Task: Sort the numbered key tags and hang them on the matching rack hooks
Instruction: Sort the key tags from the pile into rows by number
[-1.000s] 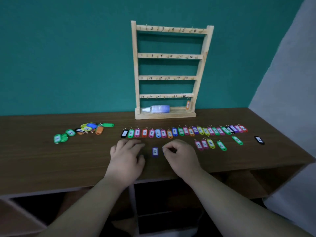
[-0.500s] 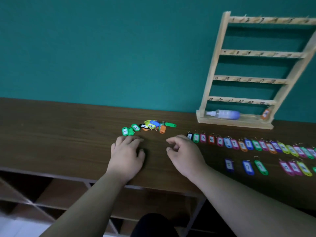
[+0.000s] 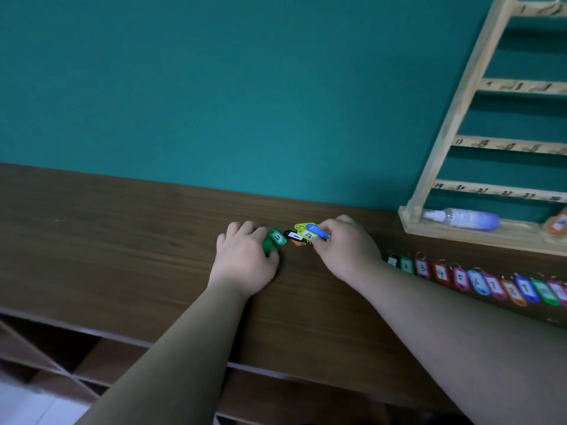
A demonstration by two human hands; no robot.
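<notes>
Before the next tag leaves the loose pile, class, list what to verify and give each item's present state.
1. Right hand pinches the blue tag on the loose pile: ok.
2. Blue tag's number legible: cannot tell.
3. Left hand rests on the green tags: ok.
4. Sorted row reads 2, 3, 4 in order: ok.
5. Rack rail numbers 19 to 22 legible: ok.

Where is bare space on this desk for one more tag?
Free: the desktop left of the left hand, and the strip between the forearms. Crowded: the loose tag pile between the hands, the numbered tag row right of the right hand.
</notes>
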